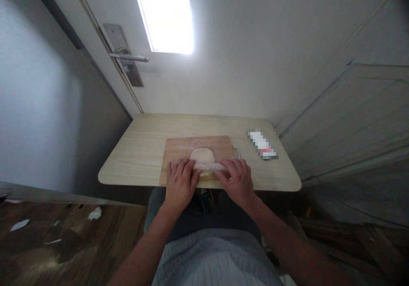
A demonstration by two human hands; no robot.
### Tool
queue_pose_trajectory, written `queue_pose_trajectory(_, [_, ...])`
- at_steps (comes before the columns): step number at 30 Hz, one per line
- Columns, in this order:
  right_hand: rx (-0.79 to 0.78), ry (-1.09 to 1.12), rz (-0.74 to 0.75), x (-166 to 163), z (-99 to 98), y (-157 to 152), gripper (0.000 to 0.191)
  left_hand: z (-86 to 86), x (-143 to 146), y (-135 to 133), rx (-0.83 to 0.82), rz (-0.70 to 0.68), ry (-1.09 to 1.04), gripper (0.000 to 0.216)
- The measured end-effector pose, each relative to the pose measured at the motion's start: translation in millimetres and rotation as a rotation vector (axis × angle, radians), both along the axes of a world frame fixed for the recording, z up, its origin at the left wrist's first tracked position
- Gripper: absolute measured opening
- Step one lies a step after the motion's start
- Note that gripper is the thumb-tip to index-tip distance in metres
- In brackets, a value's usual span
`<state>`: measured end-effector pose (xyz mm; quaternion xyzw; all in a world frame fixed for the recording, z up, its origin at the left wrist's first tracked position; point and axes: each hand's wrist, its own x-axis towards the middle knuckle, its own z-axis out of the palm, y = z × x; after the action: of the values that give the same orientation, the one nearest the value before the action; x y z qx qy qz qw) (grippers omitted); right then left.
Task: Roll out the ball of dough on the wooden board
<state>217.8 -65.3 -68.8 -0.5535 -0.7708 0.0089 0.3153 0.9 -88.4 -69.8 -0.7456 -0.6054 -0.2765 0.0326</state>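
A pale, flattened round of dough [202,154] lies on a wooden cutting board [175,146]. Across its near part rests a light, flour-dusted rolling pin [208,167]. My left hand [181,176] is closed over the pin's left end, thumb on the near side. Over the right end, my right hand [237,176] grips it the same way. Both ends of the pin are hidden under my fingers. A little dough shows on the near side of the pin. White flour is smeared on the board beyond the dough.
The board lies at the near edge of a small pale wood table [134,150]; its metal ring handle [236,151] points right. A blurred-out flat object [262,144] lies at the table's right. Behind stands a white door with a lever handle [129,57]. Scraps [95,213] litter the floor.
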Motion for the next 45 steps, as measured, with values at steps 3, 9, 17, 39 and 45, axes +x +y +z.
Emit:
queue_pose_trajectory(3, [-0.020,0.023,0.067,-2.7,4.5,3.1,0.026,4.9,-5.2,-4.0,0.013,0.012,-0.021,0.034])
queue_pose_trajectory(9, [-0.084,0.044,0.122,-6.3,7.9,3.2,0.026,21.5,-3.0,-7.8,-0.039,0.060,-0.041,0.032])
queue_pose_trajectory(17, [-0.032,0.100,-0.014,-17.5,-2.0,1.9,0.026,38.3,11.8,15.6,-0.059,0.207,-0.004,0.036])
queue_pose_trajectory(39, [-0.060,-0.204,-0.102,-31.1,11.9,31.8,0.045,26.4,12.0,48.4,-0.148,0.118,0.122,0.047])
queue_pose_trajectory(45, [-0.083,-0.223,-0.135,-35.0,11.3,47.0,0.046,29.9,7.8,62.0,-0.188,0.091,0.147,0.045])
